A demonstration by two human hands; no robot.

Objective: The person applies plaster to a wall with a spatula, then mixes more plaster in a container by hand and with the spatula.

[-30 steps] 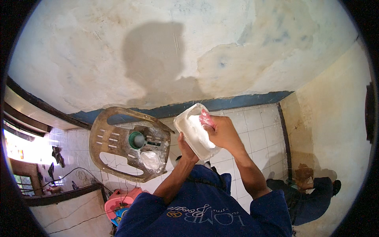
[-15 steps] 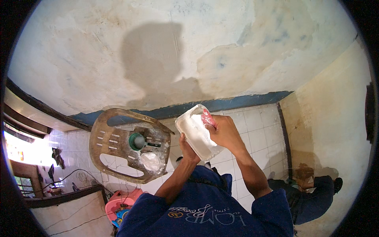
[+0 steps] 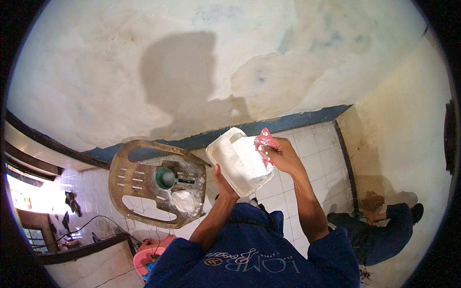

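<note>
My left hand [image 3: 224,182] grips a white rectangular tub [image 3: 225,161] by its near left side, thumb over the rim. White paste or powder [image 3: 249,156] lies inside, heaped toward the tub's right. In my right hand [image 3: 284,156] is a red flat scraper [image 3: 264,144], pinched between thumb and fingers and smeared with white. The scraper stands at the tub's right rim; whether its lower edge touches the paste I cannot tell.
A stained plastic chair [image 3: 126,180] at left bears a green cup [image 3: 165,178] and a white bag [image 3: 184,200]. The patched wall [image 3: 259,57] rises ahead. Another person [image 3: 384,235] crouches at right. A pink tub [image 3: 144,257] stands lower left.
My right hand has moved slightly right with the scraper, which shows more of its face now. The white tub has shifted a little left in my left hand.
</note>
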